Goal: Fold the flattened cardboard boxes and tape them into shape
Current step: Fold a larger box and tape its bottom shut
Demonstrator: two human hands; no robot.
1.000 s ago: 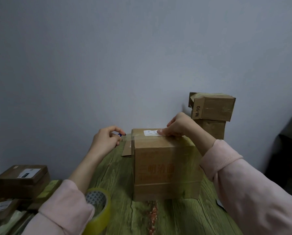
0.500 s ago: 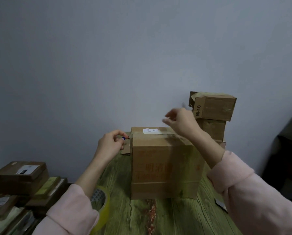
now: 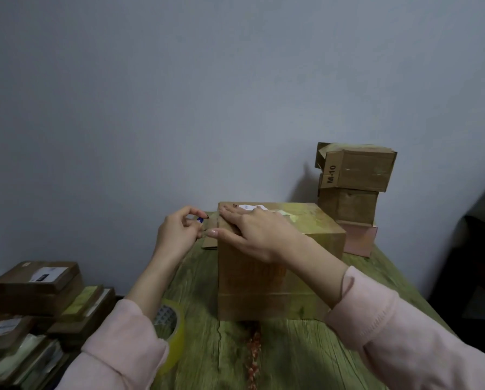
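A glossy tape roll (image 3: pixel 173 337) rings the left forearm (image 3: pixel 151 280), nearer than the squarish cardboard box (image 3: pixel 278 274) on the wood-grain table (image 3: pixel 292 358). The right hand (image 3: pixel 254 232) presses flat on its top edge; beside, the left hand (image 3: pixel 176 233) pinches a blue item (image 3: pixel 199 220).

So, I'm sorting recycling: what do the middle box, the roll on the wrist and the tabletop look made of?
Box: brown cardboard, matte, creased at the edges. Roll: yellowish translucent plastic tape, shiny. Tabletop: greenish wood or wood-look laminate; grain lines show.

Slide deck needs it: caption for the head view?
Right hand presses down on the cardboard box; left hand pinches a small blue-tipped object beside it.
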